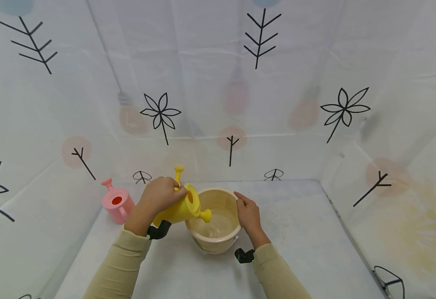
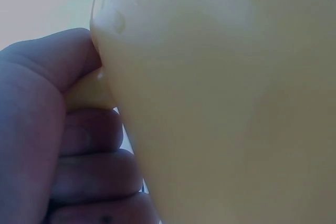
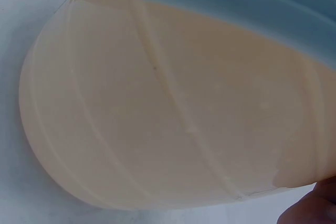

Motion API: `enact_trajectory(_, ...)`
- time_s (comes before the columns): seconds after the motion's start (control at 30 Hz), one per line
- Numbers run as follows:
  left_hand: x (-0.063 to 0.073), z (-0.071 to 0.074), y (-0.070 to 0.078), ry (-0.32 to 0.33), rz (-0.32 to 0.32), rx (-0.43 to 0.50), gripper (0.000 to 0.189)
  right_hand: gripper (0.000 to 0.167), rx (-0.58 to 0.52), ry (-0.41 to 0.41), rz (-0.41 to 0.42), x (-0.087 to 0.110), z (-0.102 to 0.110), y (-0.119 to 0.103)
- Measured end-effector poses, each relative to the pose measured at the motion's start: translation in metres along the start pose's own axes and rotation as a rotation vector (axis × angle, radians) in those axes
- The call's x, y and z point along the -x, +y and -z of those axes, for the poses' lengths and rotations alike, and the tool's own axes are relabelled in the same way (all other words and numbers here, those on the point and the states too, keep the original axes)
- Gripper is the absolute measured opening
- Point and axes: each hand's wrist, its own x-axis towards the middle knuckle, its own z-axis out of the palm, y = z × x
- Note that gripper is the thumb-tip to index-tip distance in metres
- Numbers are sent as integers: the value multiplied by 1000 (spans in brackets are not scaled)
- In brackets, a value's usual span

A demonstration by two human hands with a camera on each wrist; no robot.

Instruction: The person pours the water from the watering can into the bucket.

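In the head view my left hand [image 1: 159, 194] grips the handle of a yellow watering can [image 1: 174, 211]. The can leans to the right, its sprinkler head [image 1: 205, 215] over the near left part of a cream bucket [image 1: 213, 240]. Inside the bucket the bottom looks shiny and rippled, like water. My right hand [image 1: 249, 212] holds the bucket's right rim. The left wrist view shows fingers [image 2: 94, 174] curled round the handle beside the can's wall. The right wrist view has the bucket's ribbed side [image 3: 173, 108], with a fingertip [image 3: 312, 208] at its edge.
A pink watering can [image 1: 118, 203] stands at the left on the white table [image 1: 296, 257]. Another yellow sprinkler head [image 1: 179, 170] sticks up behind my left hand; its base is hidden. Patterned cloth walls [image 1: 203, 62] enclose the back and sides.
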Motion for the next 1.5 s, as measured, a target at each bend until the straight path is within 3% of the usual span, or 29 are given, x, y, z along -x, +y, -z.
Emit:
enact_trajectory(0.6, 5, 0, -3, 3, 34, 22, 37, 44, -8, -2, 12, 0, -1, 2)
enact_trajectory(0.8, 8, -2, -10, 35, 53, 58, 36, 44, 1, 9, 17, -1, -1, 2)
enact_trajectory(1.5, 21, -18, -57, 57, 218, 381, 35, 45, 7, 7, 22, -2, -3, 1)
